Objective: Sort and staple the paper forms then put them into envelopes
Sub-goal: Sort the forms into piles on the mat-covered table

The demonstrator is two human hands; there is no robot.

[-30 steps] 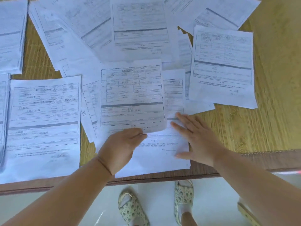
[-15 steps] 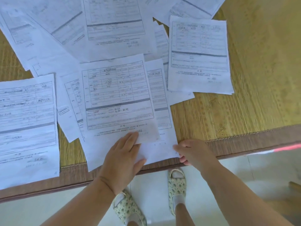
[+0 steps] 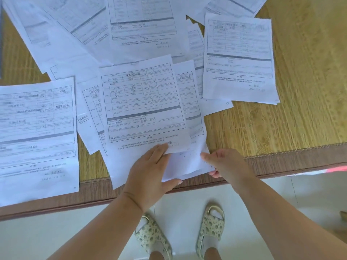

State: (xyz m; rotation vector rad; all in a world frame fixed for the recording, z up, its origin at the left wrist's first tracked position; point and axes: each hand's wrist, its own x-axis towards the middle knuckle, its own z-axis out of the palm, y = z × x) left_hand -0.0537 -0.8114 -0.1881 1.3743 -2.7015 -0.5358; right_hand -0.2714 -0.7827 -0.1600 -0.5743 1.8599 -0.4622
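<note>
Your right hand (image 3: 228, 166) no longer lies flat with spread fingers on the lower sheet (image 3: 187, 164); it now sits at the table's near edge (image 3: 300, 166), fingers curled, pinching that sheet's lower right corner. Your left hand (image 3: 150, 175) has slid nearer the edge too, its fingers now straight under the bottom edge of the top form (image 3: 142, 109), thumb spread along the lower sheet.
</note>
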